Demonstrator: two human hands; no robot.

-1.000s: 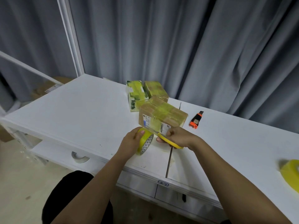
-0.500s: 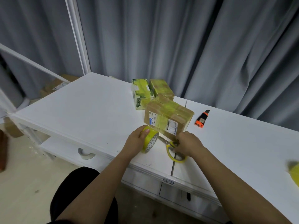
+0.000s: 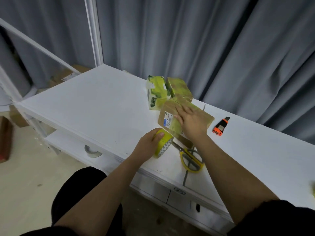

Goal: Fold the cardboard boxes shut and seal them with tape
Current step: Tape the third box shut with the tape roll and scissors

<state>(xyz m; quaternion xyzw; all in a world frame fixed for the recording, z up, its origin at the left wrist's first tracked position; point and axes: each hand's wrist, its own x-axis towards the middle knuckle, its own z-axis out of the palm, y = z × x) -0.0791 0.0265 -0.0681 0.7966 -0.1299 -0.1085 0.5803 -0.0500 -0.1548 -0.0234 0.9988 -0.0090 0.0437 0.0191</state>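
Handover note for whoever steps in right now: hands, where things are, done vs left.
Left hand: grip curled round the yellow tape roll, which stands on edge on the white table.
Right hand: flat, fingers straight, pressing the top of the near cardboard box.
Scissors: lying on the table, nobody holding them.
Orange utility knife: on the table right of the box.
Done: near box folded shut with yellow tape across it; two taped boxes behind it.
Left: smooth the tape down; whether more strips are needed cannot be told.

Right hand (image 3: pixel 191 122) dropped scissors (image 3: pixel 189 155), now presses box (image 3: pixel 172 120).
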